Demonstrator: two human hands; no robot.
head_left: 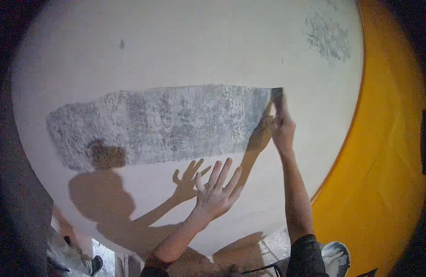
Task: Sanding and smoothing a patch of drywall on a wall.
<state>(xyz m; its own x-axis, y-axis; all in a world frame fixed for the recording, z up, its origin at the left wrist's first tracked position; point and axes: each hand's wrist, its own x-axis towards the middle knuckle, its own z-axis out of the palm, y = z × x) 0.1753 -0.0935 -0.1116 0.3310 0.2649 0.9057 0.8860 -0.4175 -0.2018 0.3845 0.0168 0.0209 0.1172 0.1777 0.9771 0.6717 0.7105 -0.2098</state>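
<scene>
My right hand is raised against a pale wall, its fingers closed round a small, dark, flat-edged tool. The tool lies at the upper right end of a long, rough grey patch on the wall. Its exact kind is hard to make out. Lower down and to the left, my left hand is open, fingers spread, close to the wall below the patch. Nothing is in it. Shadows of my head and both arms fall across the wall and the patch.
A second grey patch shows at the wall's upper right. Orange sheeting runs along the right side. At the lower right stands a round container with whitish material in it. A person's arm appears at the lower left.
</scene>
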